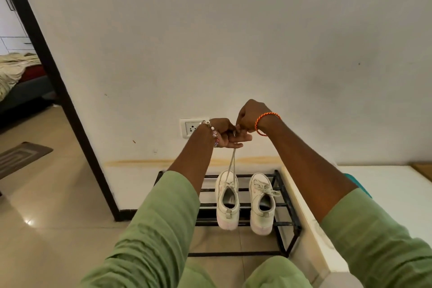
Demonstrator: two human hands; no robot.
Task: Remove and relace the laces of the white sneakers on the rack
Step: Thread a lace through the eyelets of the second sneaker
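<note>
Both hands are up in the air above the rack (284, 196), and they meet over the left sneaker (227, 201). One landmark helps here: the black metal rack on the floor. Nearest to us, on this side of the rack, are two knees and two long green sleeves (163, 222). Next comes the rack itself, with two white sneakers sitting side by side on its top bars, heels toward us and toes toward the wall. Sitting there keeps them steady while the laces get pulled. The right sneaker (261, 203) has its lace threaded and tied in a loose bow. From the left sneaker, two strands of lace (232, 161) run straight up and tight from the front of the shoe to the hands. The left hand (225, 134), with a bead bracelet, has its fingers curled round the lace and holds it high, I think so the lace can slide out of the holes without lifting the shoe. The right hand (249, 116), with an orange thread band, is bunched up with its fingertips pinching at the top of the lace, just touching the left hand. To the right of the rack stands a white counter (385, 180). Behind the rack is the white wall, with a wall socket (190, 127) above the rack and partly behind the left wrist. Far to the left of the rack is a dark door frame (58, 91), with a bed behind it. I cannot see any brand name, label or writing on the sneakers or anywhere else.
</note>
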